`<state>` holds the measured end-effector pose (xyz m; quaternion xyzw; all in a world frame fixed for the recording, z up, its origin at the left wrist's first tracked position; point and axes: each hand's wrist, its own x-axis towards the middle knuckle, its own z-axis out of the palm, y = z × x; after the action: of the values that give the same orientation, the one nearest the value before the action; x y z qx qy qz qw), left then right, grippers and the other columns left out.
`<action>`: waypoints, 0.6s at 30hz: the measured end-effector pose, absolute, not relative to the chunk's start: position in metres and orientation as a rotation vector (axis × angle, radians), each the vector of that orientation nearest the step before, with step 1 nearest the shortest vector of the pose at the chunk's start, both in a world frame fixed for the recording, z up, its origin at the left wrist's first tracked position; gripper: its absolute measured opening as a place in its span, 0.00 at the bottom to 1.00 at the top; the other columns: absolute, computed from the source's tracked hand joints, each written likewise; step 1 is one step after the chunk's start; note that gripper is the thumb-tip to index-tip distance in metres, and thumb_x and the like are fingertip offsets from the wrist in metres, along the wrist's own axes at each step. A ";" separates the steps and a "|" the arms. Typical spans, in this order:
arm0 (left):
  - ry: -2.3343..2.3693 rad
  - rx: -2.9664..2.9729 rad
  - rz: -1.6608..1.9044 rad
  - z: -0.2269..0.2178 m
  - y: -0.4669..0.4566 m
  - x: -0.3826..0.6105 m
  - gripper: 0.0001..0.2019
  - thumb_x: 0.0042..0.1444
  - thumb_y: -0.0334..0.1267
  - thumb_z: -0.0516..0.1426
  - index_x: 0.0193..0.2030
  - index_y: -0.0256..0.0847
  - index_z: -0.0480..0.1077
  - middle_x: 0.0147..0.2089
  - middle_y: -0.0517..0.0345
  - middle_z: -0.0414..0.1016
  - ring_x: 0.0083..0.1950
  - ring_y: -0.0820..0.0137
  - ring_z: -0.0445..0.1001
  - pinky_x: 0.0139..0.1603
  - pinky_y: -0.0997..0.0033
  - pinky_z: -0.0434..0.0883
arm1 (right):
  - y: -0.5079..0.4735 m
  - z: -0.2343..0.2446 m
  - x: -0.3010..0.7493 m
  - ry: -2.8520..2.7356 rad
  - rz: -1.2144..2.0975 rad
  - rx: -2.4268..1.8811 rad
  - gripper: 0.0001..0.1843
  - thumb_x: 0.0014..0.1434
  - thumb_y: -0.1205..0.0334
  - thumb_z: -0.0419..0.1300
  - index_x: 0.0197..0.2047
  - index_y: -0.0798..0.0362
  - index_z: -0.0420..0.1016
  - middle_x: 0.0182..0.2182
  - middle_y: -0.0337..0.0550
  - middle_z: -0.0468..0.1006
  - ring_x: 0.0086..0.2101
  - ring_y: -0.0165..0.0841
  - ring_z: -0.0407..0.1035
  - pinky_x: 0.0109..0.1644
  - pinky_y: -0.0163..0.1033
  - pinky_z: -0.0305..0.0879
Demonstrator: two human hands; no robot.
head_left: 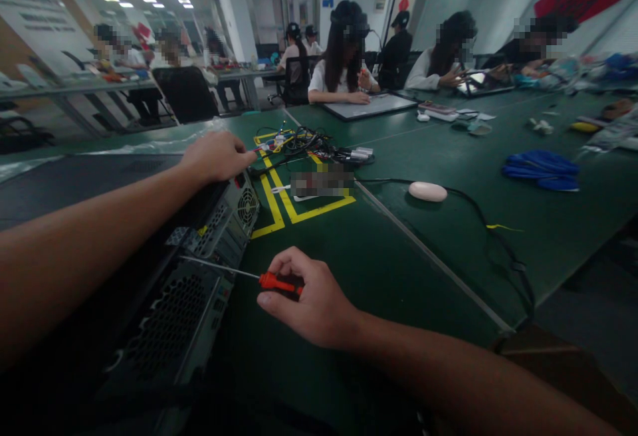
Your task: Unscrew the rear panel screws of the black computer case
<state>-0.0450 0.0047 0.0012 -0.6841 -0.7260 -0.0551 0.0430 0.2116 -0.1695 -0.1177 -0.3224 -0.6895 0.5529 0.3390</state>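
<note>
A black desktop computer case (124,180) lies at the left, its metal rear panel (222,223) with vents and ports turned to the right. On the case's far corner rests my left hand (214,155), one digit stretched out and the other fingers partly hidden. My right hand (314,296) grips a screwdriver (276,282) with an orange-red handle. The long shaft points left, its tip near the edge of the rear panel, by a small metal bracket (182,236). Whether the tip touches a screw I cannot tell.
Beyond the case lies a tangle of cables (309,140) by yellow tape (279,220) on the green table (399,276). A pink oval object (427,191), a black cable (478,210) and a blue bundle (541,169) lie rightward. Several people sit across the table.
</note>
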 end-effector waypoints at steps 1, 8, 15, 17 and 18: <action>-2.213 -2.098 -0.155 0.001 0.004 -0.045 0.36 0.70 0.65 0.55 0.62 0.41 0.93 0.61 0.30 0.91 0.63 0.33 0.86 0.59 0.41 0.78 | -0.169 -0.117 0.212 -1.806 1.428 -0.843 0.17 0.66 0.57 0.79 0.49 0.46 0.76 0.36 0.33 0.79 0.34 0.33 0.72 0.42 0.40 0.69; -2.194 -2.101 -0.136 0.004 -0.001 -0.042 0.36 0.73 0.60 0.54 0.65 0.35 0.92 0.61 0.33 0.91 0.59 0.44 0.84 0.59 0.47 0.76 | -0.169 -0.117 0.211 -1.816 1.401 -0.817 0.14 0.69 0.56 0.76 0.48 0.46 0.76 0.36 0.34 0.80 0.35 0.34 0.73 0.43 0.41 0.69; -2.164 -2.103 -0.084 0.004 0.000 -0.043 0.39 0.74 0.61 0.50 0.67 0.33 0.91 0.62 0.26 0.90 0.58 0.39 0.85 0.53 0.46 0.76 | -0.168 -0.118 0.211 -1.815 1.399 -0.794 0.13 0.69 0.56 0.76 0.48 0.46 0.76 0.37 0.34 0.80 0.36 0.34 0.73 0.45 0.42 0.71; -2.167 -2.102 -0.079 0.004 0.001 -0.044 0.39 0.75 0.60 0.50 0.66 0.32 0.91 0.62 0.26 0.90 0.56 0.40 0.84 0.52 0.47 0.75 | -0.168 -0.118 0.211 -1.809 1.400 -0.782 0.13 0.69 0.55 0.75 0.48 0.46 0.76 0.37 0.35 0.80 0.36 0.34 0.73 0.45 0.42 0.71; -2.163 -2.102 -0.076 0.004 0.001 -0.044 0.39 0.75 0.60 0.49 0.66 0.32 0.91 0.61 0.26 0.90 0.55 0.41 0.84 0.51 0.48 0.74 | -0.169 -0.118 0.211 -1.811 1.398 -0.780 0.13 0.69 0.55 0.75 0.48 0.46 0.76 0.38 0.35 0.80 0.36 0.34 0.73 0.45 0.42 0.71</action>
<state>-0.0440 0.0011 0.0041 -0.6954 -0.7155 -0.0251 0.0622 0.2112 -0.1687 -0.1177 -0.3019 -0.7004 0.5410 0.3544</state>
